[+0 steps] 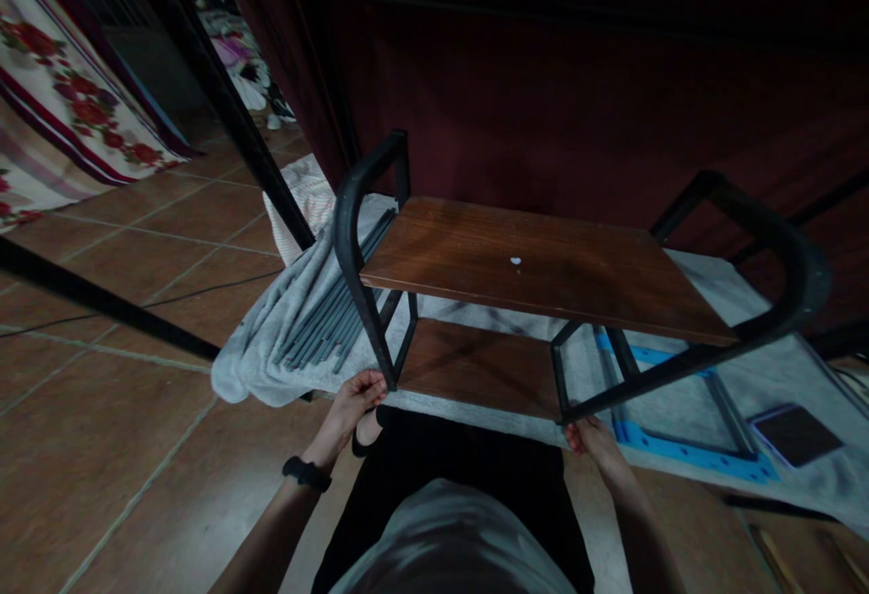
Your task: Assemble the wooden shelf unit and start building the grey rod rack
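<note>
A small rack stands on a grey cloth [272,340] in front of me. It has a black metal frame [353,241] and two brown wooden shelves: an upper shelf [536,268] and a lower shelf [482,368]. My left hand [353,406], with a black band on the wrist, is closed around the bottom of the frame's near left leg. My right hand [594,438] grips the bottom of the near right leg at the lower shelf's corner. Its fingers are partly hidden under the frame.
Several grey metal rods [332,313] lie on the cloth left of the rack. A blue-edged panel [685,454] and a dark flat tile [794,435] lie to the right. The floor has brown tiles; a flowered fabric [74,105] hangs at far left, a dark red curtain behind.
</note>
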{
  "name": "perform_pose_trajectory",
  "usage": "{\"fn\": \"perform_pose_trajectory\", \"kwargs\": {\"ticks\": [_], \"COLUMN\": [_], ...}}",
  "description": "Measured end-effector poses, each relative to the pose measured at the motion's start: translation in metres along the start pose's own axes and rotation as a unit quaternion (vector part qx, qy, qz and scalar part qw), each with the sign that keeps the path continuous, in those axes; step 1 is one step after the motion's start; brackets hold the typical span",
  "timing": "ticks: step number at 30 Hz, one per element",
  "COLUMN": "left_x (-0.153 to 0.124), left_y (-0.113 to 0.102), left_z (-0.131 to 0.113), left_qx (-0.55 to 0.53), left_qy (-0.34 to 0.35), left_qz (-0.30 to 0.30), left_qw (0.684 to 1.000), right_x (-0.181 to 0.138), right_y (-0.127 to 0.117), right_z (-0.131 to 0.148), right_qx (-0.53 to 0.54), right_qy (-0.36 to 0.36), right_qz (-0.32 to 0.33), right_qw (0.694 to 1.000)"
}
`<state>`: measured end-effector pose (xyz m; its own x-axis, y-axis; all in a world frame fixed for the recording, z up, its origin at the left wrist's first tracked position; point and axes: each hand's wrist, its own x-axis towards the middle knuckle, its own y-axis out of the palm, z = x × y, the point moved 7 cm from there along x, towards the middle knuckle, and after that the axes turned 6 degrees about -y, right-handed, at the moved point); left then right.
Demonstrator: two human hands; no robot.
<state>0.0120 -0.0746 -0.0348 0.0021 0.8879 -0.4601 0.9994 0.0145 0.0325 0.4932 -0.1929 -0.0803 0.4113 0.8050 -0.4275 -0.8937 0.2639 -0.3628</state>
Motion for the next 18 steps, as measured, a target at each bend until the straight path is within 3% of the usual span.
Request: {"fn": "perform_pose_trajectory", "kwargs": {"ticks": [8, 18], "left_x": [0.003, -0.001], "left_y": [0.001, -0.001], "left_z": [-0.001, 0.003], "left_qx": [0.0, -0.02], "left_qy": [-0.008, -0.011], "left_qz": [0.013, 0.01], "left_qw": [1.0, 1.0], "right_x": [-0.005, 0.002], "right_y": [-0.002, 0.0], "right_z": [-0.015, -0.009], "right_qx": [0.029, -0.005], "right_qy": [-0.009, -0.009], "right_qz": [-0.004, 0.01], "right_qw": [1.0, 1.0]}}
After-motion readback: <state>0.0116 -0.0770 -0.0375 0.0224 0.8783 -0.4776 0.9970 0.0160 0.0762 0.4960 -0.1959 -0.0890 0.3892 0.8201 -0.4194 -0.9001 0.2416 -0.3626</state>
